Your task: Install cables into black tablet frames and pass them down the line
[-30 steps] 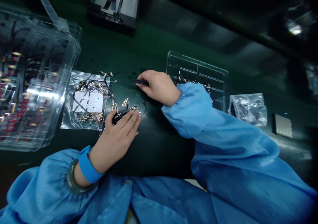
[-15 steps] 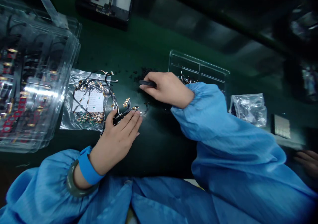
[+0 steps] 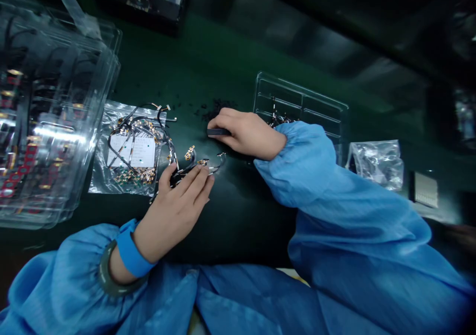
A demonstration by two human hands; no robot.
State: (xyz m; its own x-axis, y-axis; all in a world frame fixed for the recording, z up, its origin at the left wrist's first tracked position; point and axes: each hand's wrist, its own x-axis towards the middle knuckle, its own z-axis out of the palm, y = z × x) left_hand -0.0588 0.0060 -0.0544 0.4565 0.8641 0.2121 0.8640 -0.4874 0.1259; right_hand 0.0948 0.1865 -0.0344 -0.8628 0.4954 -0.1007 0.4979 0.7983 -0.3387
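Note:
My left hand (image 3: 176,203) rests palm down with its fingers on a bundle of thin black cables (image 3: 177,176); the thumb is spread from the other fingers. Gold-coloured cable ends (image 3: 190,152) stick out beyond the fingertips. In my right hand (image 3: 247,133) a dark, flat-looking tool (image 3: 218,132) is pinched between thumb and fingers. Just beyond that hand lies a pile of small black bits (image 3: 217,108). Left of the cables, a clear zip bag (image 3: 100,176) holds small gold and green parts and a white label, with looped black cables over it.
Stacked clear trays (image 3: 85,141) of parts fill the left side. A divided clear tray (image 3: 320,102) with cables sits behind my right wrist. A crumpled clear bag (image 3: 377,164) and a pale ribbed block (image 3: 426,190) lie right. A black box (image 3: 167,20) stands at the back.
The tool in my right hand has turned and now points more squarely left, and the hand has shifted slightly left. My left hand stays on the cables. The view has moved slightly.

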